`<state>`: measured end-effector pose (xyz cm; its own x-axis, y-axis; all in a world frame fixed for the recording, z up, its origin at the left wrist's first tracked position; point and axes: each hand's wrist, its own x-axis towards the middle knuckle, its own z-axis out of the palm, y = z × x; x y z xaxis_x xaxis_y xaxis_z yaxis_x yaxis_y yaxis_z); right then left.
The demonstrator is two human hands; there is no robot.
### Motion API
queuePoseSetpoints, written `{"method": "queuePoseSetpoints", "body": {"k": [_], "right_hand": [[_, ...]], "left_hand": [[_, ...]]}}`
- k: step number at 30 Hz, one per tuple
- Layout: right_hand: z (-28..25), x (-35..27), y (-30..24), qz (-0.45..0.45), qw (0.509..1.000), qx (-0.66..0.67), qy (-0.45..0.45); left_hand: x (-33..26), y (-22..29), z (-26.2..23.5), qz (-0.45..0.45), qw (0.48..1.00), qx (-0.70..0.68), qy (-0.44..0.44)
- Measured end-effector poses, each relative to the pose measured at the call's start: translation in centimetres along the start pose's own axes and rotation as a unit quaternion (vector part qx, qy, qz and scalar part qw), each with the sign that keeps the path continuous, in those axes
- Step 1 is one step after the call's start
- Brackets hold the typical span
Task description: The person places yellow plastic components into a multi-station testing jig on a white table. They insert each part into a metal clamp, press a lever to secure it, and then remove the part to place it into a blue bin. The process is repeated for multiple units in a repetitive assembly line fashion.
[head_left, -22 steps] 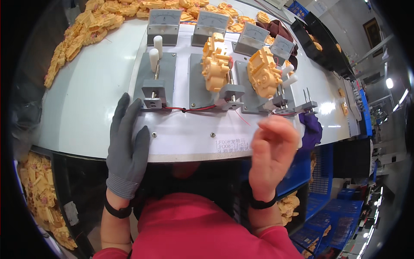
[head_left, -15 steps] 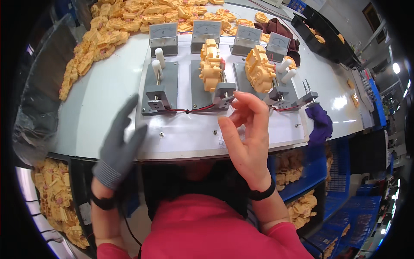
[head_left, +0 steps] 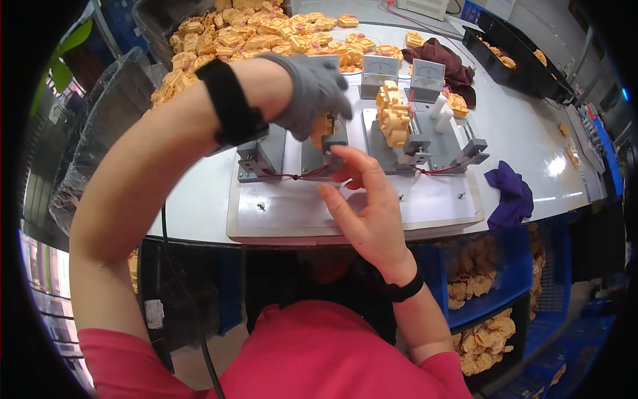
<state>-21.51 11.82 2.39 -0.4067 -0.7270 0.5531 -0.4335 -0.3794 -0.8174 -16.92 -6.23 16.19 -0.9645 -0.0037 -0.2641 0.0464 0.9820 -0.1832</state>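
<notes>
My gloved left hand reaches across the board to the second fixture from the left. Its bent fingers curl over the yellow plastic housing there, hiding most of it. My bare right hand is at the front of the same fixture, index fingertip at the small grey clamp block. Its thumb stands apart from the curled fingers, and nothing shows between them. Another yellow housing stands upright in the fixture to the right. My left wrist partly covers the leftmost fixture.
Analog meters stand behind the fixtures, beside white pegs. Yellow housings are heaped at the back left. A purple cloth lies right, a brown cloth farther back. Blue crates and a black tray hold more parts.
My left hand has swung from the board's front left up and right onto the second fixture's housing. My right hand stays by the clamp block. The whole view has shifted slightly.
</notes>
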Motion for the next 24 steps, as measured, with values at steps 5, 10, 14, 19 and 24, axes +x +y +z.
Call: {"method": "queuePoseSetpoints", "body": {"k": [5,10,14,19,24], "right_hand": [[-0.4,0.0,0.0,-0.017,1.000,0.018,-0.012],[0.1,-0.1,0.0,-0.016,0.999,0.031,-0.008],[-2.2,0.3,1.4,-0.097,0.986,-0.073,0.115],[-3.5,-1.8,-3.2,-0.212,0.965,0.041,0.146],[-10.8,-10.7,-4.0,0.174,0.976,0.106,0.074]], "left_hand": [[0.9,0.9,0.1,-0.006,0.996,0.072,-0.048],[-1.3,-0.2,-1.6,0.053,0.994,0.063,0.070],[-2.0,-0.8,-7.2,0.108,0.979,-0.104,0.141],[-7.8,11.0,-4.7,-0.187,0.839,-0.491,0.141],[-5.9,13.9,-3.3,-0.083,0.880,-0.462,0.074]]}}
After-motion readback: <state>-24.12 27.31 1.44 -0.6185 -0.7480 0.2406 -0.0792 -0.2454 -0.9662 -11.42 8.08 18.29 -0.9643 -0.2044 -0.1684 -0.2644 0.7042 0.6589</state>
